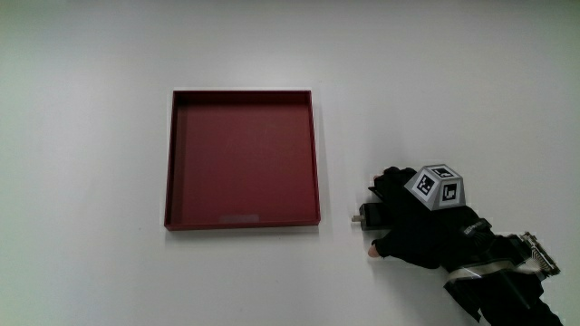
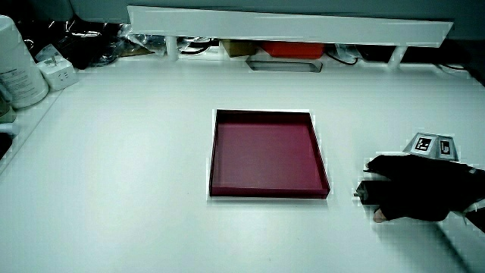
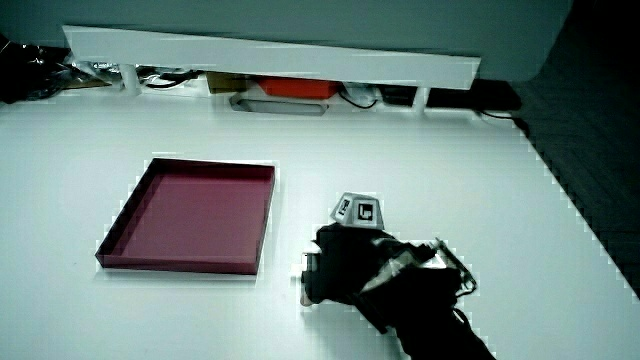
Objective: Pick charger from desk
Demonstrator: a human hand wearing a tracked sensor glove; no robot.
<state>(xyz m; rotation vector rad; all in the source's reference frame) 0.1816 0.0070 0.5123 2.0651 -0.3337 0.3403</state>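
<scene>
- The tray lies flat on the table, about in its middle, and nothing lies in it.
- The hand rests on the table beside the tray, near the tray's corner that is nearer to the person.
- The charger lies under the fingers, between the hand and the tray, apart from the tray's wall.
- The patterned cube sits on the back of the hand.
- In a side view, a bottle stands at the table's edge, well apart from the tray.
</scene>
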